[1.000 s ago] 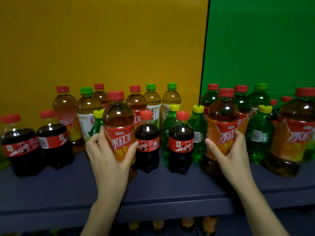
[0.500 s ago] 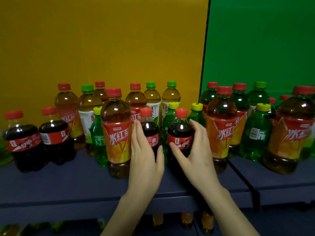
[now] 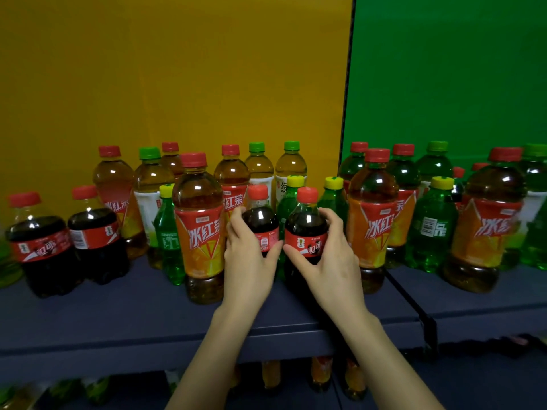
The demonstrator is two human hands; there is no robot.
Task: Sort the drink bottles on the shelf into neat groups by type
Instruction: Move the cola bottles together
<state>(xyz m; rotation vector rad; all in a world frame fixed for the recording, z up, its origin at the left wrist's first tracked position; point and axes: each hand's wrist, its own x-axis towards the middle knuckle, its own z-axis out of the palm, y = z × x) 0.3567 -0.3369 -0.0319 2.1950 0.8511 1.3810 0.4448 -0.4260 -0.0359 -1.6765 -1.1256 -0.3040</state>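
Two small cola bottles with red caps stand side by side at the middle of the dark blue shelf [image 3: 124, 318]. My left hand [image 3: 248, 261] grips the left cola bottle [image 3: 260, 220]; my right hand [image 3: 328, 261] grips the right cola bottle [image 3: 306, 229]. A tall iced tea bottle [image 3: 199, 229] with an orange-red label stands just left of my left hand, and another iced tea bottle [image 3: 371, 220] just right of my right hand. Two more cola bottles [image 3: 41, 241] [image 3: 94, 232] stand at the far left.
Green soda bottles with yellow caps [image 3: 168, 232] [image 3: 432, 226], green-capped tea bottles [image 3: 291, 170] and more iced tea bottles [image 3: 485, 226] crowd the back and right of the shelf. A black divider [image 3: 414, 306] splits the shelf. Yellow and green panels stand behind. More bottles show on the lower shelf.
Both hands let go of the two tall iced tea bottles, moved inward and closed around the two small cola bottles in the middle.
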